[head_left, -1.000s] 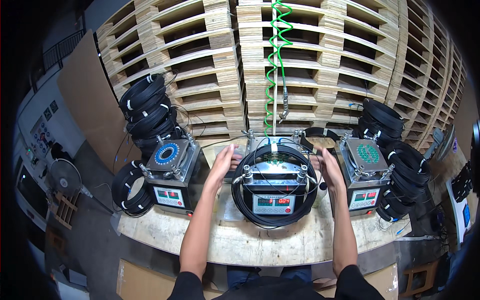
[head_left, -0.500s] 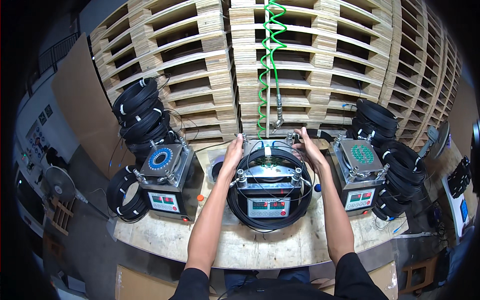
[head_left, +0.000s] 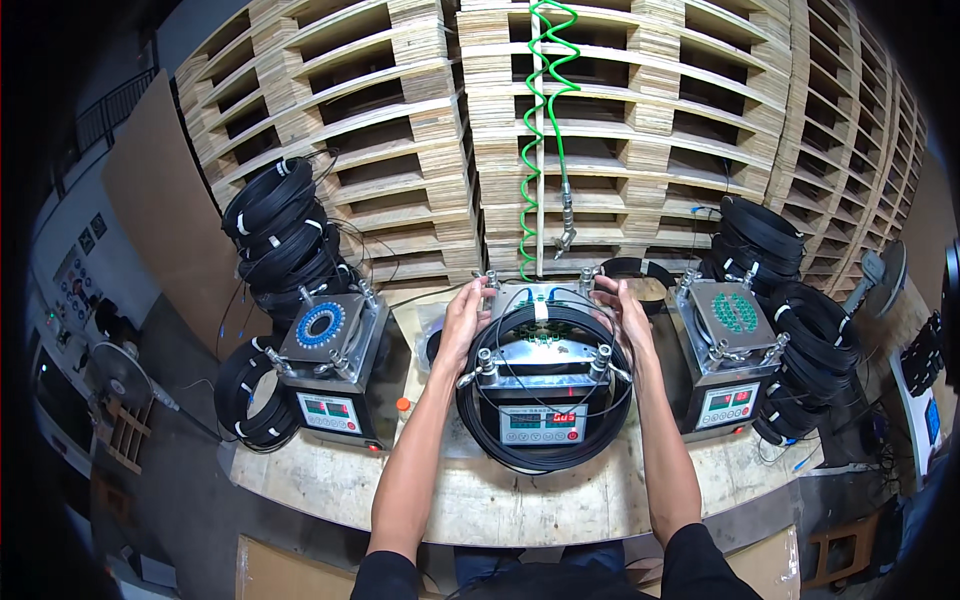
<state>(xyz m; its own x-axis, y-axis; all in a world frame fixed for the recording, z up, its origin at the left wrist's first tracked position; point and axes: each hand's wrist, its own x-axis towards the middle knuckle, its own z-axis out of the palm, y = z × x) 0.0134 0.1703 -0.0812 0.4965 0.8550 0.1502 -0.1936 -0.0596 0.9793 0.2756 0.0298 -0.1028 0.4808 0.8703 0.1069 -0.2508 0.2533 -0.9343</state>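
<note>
My left grip (head_left: pixel 463 325) and right grip (head_left: pixel 628 318) are up on either side of the middle unit, fingers loosely bent, and whether they close on anything I cannot tell: the fingertips are by the rear corners, the palms beside the coil. Between them, here it is, the big round coil of thin black cable (head_left: pixel 545 461), propped upright against the front of the boxy black-and-silver machine (head_left: pixel 545 352), framing its lit panel (head_left: pixel 543 424), a white band (head_left: pixel 541 311) at its top. Small blue tips (head_left: pixel 530 294) show just behind that band, right by the green pieces on the machine's top. I'd call this step setting coil and cable ends at the machine; the next move calls for both hands working evenly, with the loose strands kept clear of the corner posts. Out to my left, a matching machine carries a ring of blue pieces (head_left: pixel 340 326); to my right, another carries green ones (head_left: pixel 735 312). An orange cap (head_left: pixel 403 404) sits on the pale wooden worktop (head_left: pixel 545 510), more black coils (head_left: pixel 280 215) are stacked beyond, and a springy green hose with a metal nozzle (head_left: pixel 568 215) hangs before the wooden pallets (head_left: pixel 630 60).
</note>
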